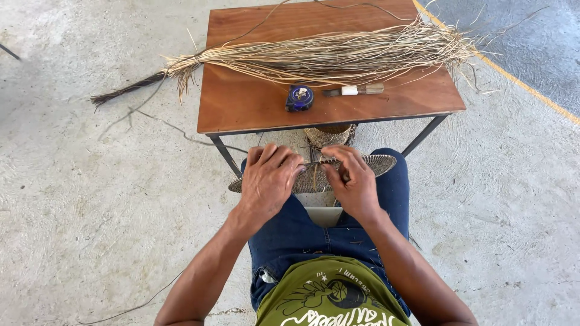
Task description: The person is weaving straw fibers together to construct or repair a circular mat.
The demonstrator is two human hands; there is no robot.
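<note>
- The woven disc (pixel 368 166) is lying across the person's lap, partly built; a large bundle of fibres (pixel 326 57) is waiting unused on the worktop (pixel 241 102).
- The left hand (pixel 269 181) is pressing down on the disc, fingers closed over its edge.
- The right hand (pixel 353 181) is pinching a strand at the rim.
- A tape measure (pixel 299 98) and knife (pixel 353 90) are sitting beside the bundle.

Brown wooden table (pixel 241 105) with a long fibre bundle (pixel 314 57), blue tape measure (pixel 299 98), small knife (pixel 353 90).
</note>
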